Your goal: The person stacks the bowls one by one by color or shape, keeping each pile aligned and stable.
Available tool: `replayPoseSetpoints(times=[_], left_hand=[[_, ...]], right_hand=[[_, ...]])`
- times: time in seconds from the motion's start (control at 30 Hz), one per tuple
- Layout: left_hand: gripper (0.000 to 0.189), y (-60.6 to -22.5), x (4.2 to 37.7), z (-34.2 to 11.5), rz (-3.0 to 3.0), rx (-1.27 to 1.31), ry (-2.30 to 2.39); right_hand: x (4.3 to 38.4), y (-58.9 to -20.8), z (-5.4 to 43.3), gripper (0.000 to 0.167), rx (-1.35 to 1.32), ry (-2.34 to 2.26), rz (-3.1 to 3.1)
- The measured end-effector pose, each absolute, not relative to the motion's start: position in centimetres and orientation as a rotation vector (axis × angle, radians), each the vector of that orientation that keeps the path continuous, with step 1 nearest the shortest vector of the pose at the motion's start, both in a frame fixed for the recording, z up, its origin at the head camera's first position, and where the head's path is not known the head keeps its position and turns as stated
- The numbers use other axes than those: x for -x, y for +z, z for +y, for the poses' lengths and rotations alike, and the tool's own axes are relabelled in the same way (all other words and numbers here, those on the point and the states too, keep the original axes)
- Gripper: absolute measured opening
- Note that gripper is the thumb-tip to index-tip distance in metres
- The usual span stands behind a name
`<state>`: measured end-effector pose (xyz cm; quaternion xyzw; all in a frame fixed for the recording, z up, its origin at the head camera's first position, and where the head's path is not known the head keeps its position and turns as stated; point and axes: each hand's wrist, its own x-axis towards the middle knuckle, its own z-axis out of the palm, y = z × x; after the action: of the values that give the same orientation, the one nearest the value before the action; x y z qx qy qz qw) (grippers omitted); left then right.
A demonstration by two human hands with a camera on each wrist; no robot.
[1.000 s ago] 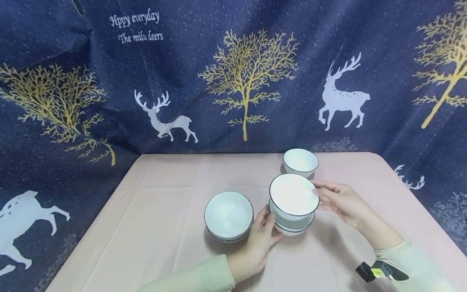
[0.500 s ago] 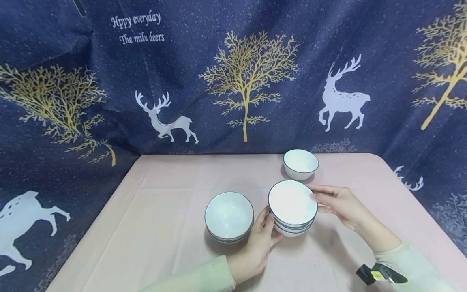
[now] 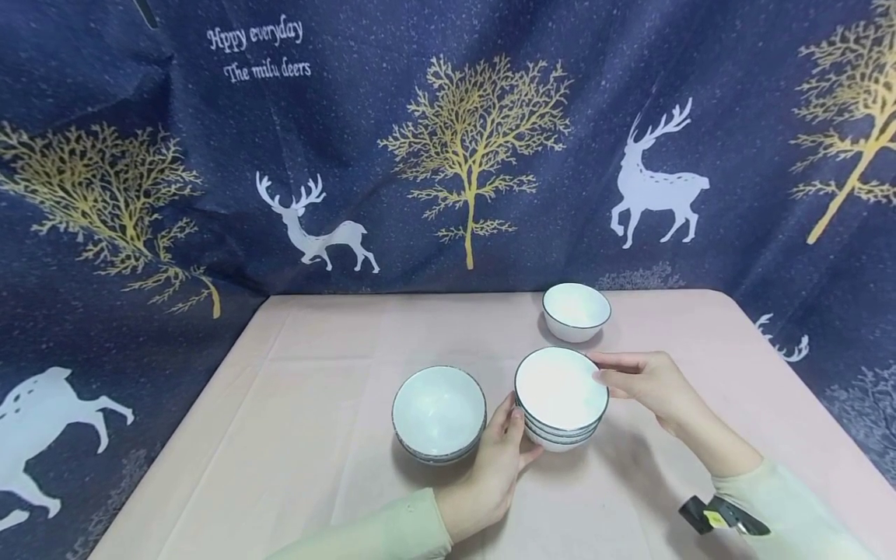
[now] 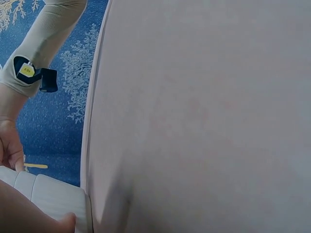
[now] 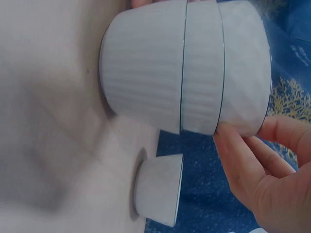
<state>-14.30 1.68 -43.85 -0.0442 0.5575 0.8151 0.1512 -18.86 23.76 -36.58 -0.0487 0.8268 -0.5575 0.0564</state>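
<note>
Three white bowls with dark rims stand nested in a stack (image 3: 556, 439) right of the table's middle. My right hand (image 3: 651, 389) pinches the top bowl (image 3: 560, 389) at its right rim, thumb over the edge and fingers below. In the right wrist view, the lowest bowl (image 5: 146, 68) has ribbed sides and rests on the table. From the left, my left hand (image 3: 490, 474) holds the stack, with the thumb and fingers spread around its side. The left wrist view catches only the edge of the stack (image 4: 58, 199) and part of that hand.
Left of the left hand sits another nested stack of bowls (image 3: 439, 416). A single white bowl (image 3: 575, 311) stands behind the held stack, near the table's back edge. A pink cloth covers the table (image 3: 308, 435); a dark blue patterned curtain (image 3: 420, 233) hangs behind it.
The right hand has lowered the top bowl from above the others until it sits nested in the stack. The left hand has stayed in place on the stack.
</note>
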Motion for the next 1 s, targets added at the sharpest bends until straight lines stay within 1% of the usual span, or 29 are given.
replayPoseSetpoints(times=[0.1,0.2,0.4,0.57,0.8,1.0], left_hand=[[0.062,-43.8,14.3,1.7,1.601,0.123,2.35],[0.062,-43.9,14.3,1.7,1.592,0.115,2.361],[0.064,-44.1,14.3,1.7,1.574,0.11,2.361],[0.064,-44.2,14.3,1.7,1.58,0.129,2.343],[0.063,-44.3,14.3,1.8,1.571,0.111,2.367],[0.063,-44.1,14.4,1.8,1.583,0.098,2.358]], right_hand=[[18.9,-36.6,23.8,0.042,0.151,-1.619,2.574],[19.0,-36.9,23.8,0.042,0.179,-1.584,2.61],[19.1,-38.3,24.0,0.05,0.293,-1.702,2.381],[18.9,-38.9,23.9,0.054,0.262,-1.759,2.27],[19.2,-38.7,23.7,0.051,0.254,-1.732,2.289],[19.4,-38.5,23.8,0.052,0.242,-1.709,2.297]])
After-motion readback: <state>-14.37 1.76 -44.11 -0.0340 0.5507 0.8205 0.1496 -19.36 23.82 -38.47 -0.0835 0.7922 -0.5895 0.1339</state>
